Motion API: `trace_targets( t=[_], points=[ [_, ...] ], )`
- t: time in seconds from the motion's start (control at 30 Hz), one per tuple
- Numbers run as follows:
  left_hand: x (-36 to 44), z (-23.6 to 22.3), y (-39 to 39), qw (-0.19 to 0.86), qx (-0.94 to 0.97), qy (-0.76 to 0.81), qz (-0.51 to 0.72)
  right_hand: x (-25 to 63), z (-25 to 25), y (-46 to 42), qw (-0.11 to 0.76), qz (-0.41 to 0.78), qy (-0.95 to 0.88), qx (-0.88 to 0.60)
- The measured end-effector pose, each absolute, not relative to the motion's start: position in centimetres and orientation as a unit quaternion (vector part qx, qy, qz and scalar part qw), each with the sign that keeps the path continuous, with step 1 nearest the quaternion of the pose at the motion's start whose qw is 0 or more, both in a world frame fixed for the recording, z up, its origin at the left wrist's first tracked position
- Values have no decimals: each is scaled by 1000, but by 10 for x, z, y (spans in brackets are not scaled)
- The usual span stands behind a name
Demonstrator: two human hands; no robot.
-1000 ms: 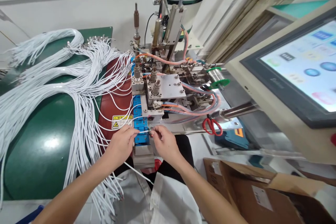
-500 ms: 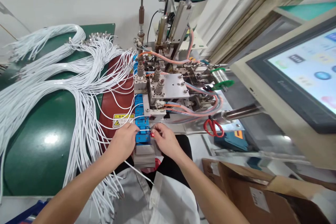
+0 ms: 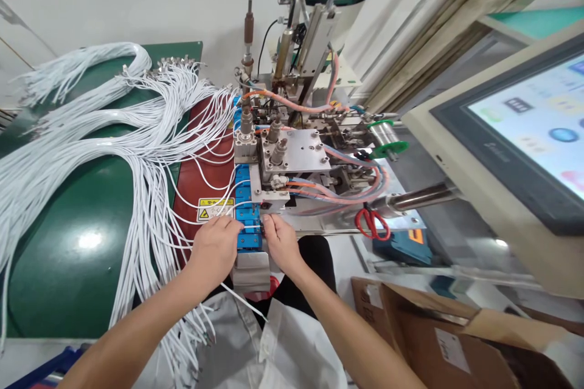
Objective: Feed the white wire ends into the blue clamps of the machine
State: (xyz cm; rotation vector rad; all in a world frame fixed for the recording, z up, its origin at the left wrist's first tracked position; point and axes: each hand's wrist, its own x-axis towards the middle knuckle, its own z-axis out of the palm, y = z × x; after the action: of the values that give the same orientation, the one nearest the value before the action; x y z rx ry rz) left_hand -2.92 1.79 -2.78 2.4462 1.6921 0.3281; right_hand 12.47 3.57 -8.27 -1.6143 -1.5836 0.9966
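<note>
My left hand [image 3: 215, 247] pinches a white cable [image 3: 252, 227] at the left edge of a row of blue fixture blocks [image 3: 249, 242]. The cable's short end lies across one block toward the right. My right hand [image 3: 281, 243] is closed at the right edge of the same block, thumb and fingers at the cable's end; the tip between them is too small to make out. Other white cables run into the blue blocks farther back, beneath the metal machine [image 3: 296, 152]. Another part of a cable hangs below my left hand over my lap.
Bundles of white cables [image 3: 91, 161] cover much of the green table [image 3: 68, 273] at left. A monitor [image 3: 524, 134] leans in from the right. Red-handled scissors [image 3: 371, 223] and a solder-like wire spool [image 3: 387, 138] are by the machine. Cardboard boxes [image 3: 438, 334] stand at lower right.
My right hand's fingers have drawn closer together at the block's edge, and the red light there no longer shows. My left hand stays nearly in place. The view has shifted slightly.
</note>
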Motion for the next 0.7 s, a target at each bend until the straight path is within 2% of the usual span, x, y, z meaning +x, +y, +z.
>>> trace_targets(
  t=[0.1,0.3,0.37,0.43,0.57,0.7],
  points=[
    [-31,-27,18,49,836,534,118,132,-82,38,358,387,-567,-633],
    [-44,-19,7,15,853,500,147,151,-83,40,492,456,-450,-590],
    [-51,-13,-4,84,877,447,157,157,-82,39,515,471,-425,-576],
    [-59,-7,-15,185,888,407,111,162,-81,38,528,478,-412,-568],
    [-63,-2,-26,242,870,429,31,167,-74,33,548,469,-407,-560],
    [-46,1,-18,308,801,502,106,162,-65,19,567,522,-411,-487]
  ],
)
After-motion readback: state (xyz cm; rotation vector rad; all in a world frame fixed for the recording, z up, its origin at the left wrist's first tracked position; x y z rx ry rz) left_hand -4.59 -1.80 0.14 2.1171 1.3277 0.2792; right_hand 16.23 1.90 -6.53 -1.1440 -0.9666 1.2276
